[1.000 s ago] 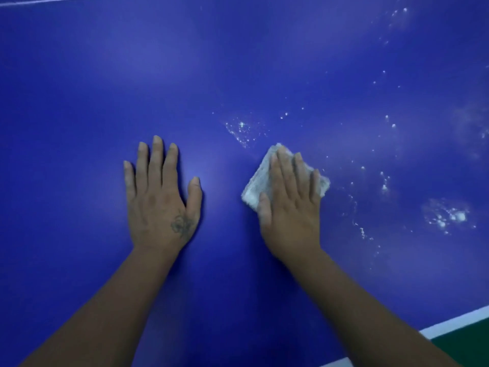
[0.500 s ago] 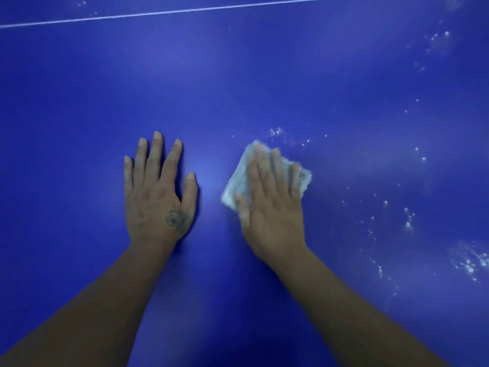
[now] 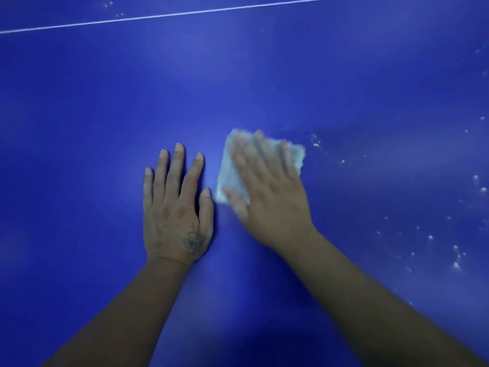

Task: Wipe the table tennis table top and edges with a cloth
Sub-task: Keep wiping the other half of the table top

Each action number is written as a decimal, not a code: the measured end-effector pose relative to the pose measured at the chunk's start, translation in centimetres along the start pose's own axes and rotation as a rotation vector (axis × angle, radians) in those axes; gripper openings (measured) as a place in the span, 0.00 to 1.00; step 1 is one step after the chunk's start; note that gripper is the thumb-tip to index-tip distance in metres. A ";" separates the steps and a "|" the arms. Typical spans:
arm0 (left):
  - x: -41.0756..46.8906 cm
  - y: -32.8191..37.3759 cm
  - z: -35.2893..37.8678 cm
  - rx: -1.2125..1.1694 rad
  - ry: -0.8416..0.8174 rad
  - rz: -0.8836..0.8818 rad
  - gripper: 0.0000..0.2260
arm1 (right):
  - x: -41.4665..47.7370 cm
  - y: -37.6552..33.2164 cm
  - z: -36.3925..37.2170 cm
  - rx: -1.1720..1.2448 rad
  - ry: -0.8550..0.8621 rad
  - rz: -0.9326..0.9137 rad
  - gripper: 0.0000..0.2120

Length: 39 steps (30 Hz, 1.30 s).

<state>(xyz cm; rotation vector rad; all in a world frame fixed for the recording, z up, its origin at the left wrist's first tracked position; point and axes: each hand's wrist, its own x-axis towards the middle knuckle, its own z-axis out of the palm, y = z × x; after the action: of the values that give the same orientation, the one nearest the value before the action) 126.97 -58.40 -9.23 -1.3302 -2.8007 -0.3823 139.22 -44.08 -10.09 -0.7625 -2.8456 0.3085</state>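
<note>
The blue table tennis table top [image 3: 238,80] fills the view. My right hand [image 3: 272,202] presses flat with straight fingers on a folded white cloth [image 3: 227,178], blurred by motion. The cloth lies on the table just right of my left hand [image 3: 177,207]. That hand rests flat on the surface, fingers straight and slightly spread, a small tattoo near the thumb. White dust specks [image 3: 455,255] dot the table to the right of the cloth.
A thin white line [image 3: 185,14] crosses the table top at the far side. More white specks [image 3: 316,143] sit just beyond the cloth's right corner, and a few [image 3: 113,9] lie near the line at the upper left.
My right hand has slid the cloth leftward, close to my left thumb. The dust patch above the cloth is gone. The view has shifted, and the table's white edge has left the frame.
</note>
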 end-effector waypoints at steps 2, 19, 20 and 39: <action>0.0 -0.1 0.0 -0.003 -0.005 0.002 0.25 | 3.6 2.0 -0.2 -0.047 0.016 0.220 0.32; -0.1 -0.2 0.2 -0.038 -0.047 -0.024 0.26 | 14.6 -0.8 0.6 -0.073 -0.197 -0.134 0.35; -0.2 -0.3 0.3 -0.032 -0.053 -0.023 0.26 | 15.8 -0.4 0.7 -0.087 -0.193 -0.156 0.35; -0.2 -0.5 0.5 -0.048 -0.045 -0.008 0.25 | 18.4 7.5 -1.5 -0.128 -0.147 0.155 0.35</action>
<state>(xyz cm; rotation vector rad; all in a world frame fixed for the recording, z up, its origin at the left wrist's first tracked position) 126.77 -58.71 -9.80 -1.3548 -2.8517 -0.4274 127.40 -28.15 -8.34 -1.0299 -2.9721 0.2128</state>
